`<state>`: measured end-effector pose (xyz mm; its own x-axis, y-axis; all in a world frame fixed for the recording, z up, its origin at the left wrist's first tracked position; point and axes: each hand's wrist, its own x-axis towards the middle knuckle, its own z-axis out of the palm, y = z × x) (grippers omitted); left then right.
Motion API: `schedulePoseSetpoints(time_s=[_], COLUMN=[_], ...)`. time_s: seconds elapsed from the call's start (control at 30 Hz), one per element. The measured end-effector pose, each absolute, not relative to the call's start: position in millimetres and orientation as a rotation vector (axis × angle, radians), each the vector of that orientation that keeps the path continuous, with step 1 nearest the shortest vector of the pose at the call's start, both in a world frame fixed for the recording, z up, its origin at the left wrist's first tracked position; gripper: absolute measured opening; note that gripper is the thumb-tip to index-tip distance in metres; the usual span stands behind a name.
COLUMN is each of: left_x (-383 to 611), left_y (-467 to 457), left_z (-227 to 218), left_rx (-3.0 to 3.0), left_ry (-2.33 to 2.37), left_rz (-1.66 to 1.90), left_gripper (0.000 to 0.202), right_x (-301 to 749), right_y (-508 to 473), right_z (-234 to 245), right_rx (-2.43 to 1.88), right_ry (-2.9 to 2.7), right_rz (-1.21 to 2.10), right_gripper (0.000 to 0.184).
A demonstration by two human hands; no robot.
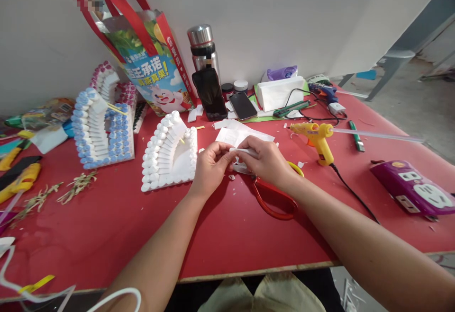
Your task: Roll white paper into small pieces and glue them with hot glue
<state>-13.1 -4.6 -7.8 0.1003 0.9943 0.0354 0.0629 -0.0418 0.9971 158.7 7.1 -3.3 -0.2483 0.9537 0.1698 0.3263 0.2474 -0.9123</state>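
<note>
In front of me, my left hand [211, 166] and my right hand [268, 159] pinch a thin white paper roll [245, 151] between thumbs and fingertips. Part of the roll is hidden by the fingers. Below them lie scissors with red handles [275, 215], partly under my right hand and wrist. White paper sheets [231, 134] rest just behind the hands. To the left of my left hand stands a white model of a curved staircase [168, 156], with rounded white pieces along its sides.
A yellow glue gun [316, 139] and a purple power strip [415, 189] are at right. Blue-and-white [103, 129] and pink-edged models stand at left. Behind are a shopping bag [149, 66], a steel flask [202, 42], phones [243, 106] and tissues [279, 93]. Dried sprigs [76, 186] lie left.
</note>
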Motion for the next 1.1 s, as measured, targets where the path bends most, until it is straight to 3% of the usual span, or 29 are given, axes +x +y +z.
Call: schedulePoseSetpoints(time_s=[0.23, 0.6, 1.1], left_x=[-11.8, -12.2, -13.0], left_y=[-4.9, -4.8, -5.8], left_z=[-7.1, -7.3, -7.7], left_rx=[1.31, 1.366, 1.414], left_ry=[1.173, 1.17, 1.211], left_rz=[1.119, 1.142, 1.123], left_gripper=[0.029, 0.028, 0.026], right_x=[159.8, 155.1, 155.1], right_y=[4.6, 9.5, 6.3], right_z=[-3.8, -6.8, -3.7], right_rx=[-1.202, -1.165, -1.203], right_ry=[-1.912, -1.616, -1.737], right_rz=[0.673, 1.321, 1.218], right_gripper=[0.012, 0.03, 0.029])
